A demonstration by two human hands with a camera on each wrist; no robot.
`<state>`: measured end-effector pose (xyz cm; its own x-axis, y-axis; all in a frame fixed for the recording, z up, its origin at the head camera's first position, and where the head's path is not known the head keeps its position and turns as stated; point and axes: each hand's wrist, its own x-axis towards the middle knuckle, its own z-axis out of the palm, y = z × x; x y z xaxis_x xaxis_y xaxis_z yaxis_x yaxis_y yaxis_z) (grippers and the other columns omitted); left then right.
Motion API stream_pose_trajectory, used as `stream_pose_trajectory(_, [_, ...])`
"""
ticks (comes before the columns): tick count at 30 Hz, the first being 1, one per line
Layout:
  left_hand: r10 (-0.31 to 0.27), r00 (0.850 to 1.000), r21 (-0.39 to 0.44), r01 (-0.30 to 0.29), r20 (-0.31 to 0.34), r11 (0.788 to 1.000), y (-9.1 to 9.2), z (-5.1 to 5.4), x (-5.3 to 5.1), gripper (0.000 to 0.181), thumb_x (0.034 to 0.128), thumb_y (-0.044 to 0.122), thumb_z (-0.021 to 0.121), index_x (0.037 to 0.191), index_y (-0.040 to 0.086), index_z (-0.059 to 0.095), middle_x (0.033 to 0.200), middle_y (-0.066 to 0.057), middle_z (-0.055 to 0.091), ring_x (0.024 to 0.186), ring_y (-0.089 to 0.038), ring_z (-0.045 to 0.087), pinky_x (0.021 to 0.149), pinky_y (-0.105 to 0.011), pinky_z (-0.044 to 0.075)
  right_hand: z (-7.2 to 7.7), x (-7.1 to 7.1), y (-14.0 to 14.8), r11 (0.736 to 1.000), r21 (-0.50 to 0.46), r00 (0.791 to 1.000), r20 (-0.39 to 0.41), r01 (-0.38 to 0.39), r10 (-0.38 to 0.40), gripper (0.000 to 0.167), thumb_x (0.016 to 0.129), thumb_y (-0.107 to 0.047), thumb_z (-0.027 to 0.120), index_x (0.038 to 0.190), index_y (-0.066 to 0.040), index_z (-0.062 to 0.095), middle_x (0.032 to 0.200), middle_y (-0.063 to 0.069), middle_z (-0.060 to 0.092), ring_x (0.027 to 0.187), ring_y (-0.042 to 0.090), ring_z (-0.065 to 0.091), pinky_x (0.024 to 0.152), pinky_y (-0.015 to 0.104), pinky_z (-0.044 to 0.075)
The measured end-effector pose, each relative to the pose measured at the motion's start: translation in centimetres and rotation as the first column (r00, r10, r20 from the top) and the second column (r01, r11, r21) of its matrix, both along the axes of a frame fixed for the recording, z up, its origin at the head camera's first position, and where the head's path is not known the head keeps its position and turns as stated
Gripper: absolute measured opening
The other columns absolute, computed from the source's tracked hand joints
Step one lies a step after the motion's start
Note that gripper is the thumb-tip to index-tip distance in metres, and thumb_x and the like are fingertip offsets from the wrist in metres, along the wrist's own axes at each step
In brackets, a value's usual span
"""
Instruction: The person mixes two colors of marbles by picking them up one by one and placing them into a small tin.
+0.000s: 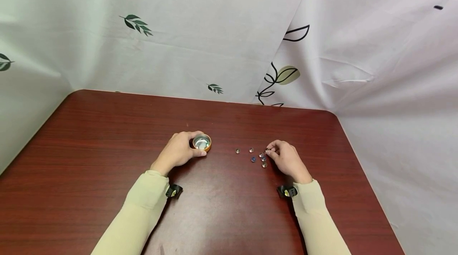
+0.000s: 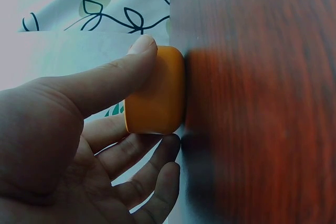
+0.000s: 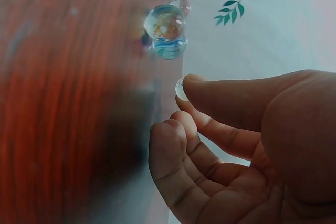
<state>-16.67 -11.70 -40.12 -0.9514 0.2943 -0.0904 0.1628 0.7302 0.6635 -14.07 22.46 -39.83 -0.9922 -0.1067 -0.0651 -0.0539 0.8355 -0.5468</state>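
Note:
My left hand (image 1: 181, 148) grips a small round orange bowl (image 2: 156, 90) between thumb and fingers. The bowl stands on the table, and its silvery inside faces up in the head view. To the right, my right hand (image 1: 286, 158) pinches a clear glass marble (image 3: 181, 89) between thumb and forefinger. Several more marbles lie beside that hand, among them a blue one (image 1: 253, 159) and a clear one with orange inside (image 3: 165, 23). Farther left, nearer the bowl, a single marble (image 1: 237, 151) lies apart.
The dark red wooden table (image 1: 214, 215) has rounded far corners. White cloth (image 1: 200, 40) with leaf prints hangs behind it and along both sides. A black strap with a small camera sits on each wrist, over pale sleeves (image 1: 139, 207).

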Motion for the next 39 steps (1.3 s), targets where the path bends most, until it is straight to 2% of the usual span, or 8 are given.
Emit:
stream_pose_trajectory(17, [-0.003,1.000,-0.004,0.003,-0.005,1.000,0.0,0.1,0.0,0.058,0.0825,0.029,0.085,0.136,0.018,0.065,0.120,-0.008,0.070,0.120,-0.035,0.057,0.098,-0.048,0.046,0.6,0.1,-0.6,1.000,-0.011,0.999,-0.026,0.025,-0.026,0.008,0.098,-0.014,0.066,0.100,-0.007,0.069,0.089,0.002,0.063,0.079,0.018,0.056,0.075,0.035,0.046])
stream_pose_trajectory(29, [-0.004,1.000,-0.005,0.004,-0.010,1.000,0.0,0.1,0.0,0.058,0.0824,0.029,0.085,0.136,0.018,0.065,0.118,-0.008,0.070,0.118,-0.033,0.059,0.097,-0.047,0.047,0.9,0.2,-1.1,1.000,-0.026,0.997,-0.076,-0.001,-0.001,0.008,0.097,-0.013,0.068,0.098,-0.006,0.070,0.088,0.003,0.063,0.080,0.018,0.057,0.076,0.036,0.046])
stream_pose_trajectory(39, [-0.005,1.000,-0.005,0.005,-0.015,1.000,0.1,0.0,0.0,0.058,0.0821,0.029,0.085,0.135,0.017,0.065,0.117,-0.008,0.070,0.117,-0.032,0.060,0.097,-0.047,0.047,1.3,0.2,-1.9,0.999,-0.042,0.997,-0.076,-0.021,0.018,0.008,0.098,-0.013,0.067,0.098,-0.006,0.070,0.089,0.003,0.063,0.079,0.018,0.056,0.074,0.036,0.046])
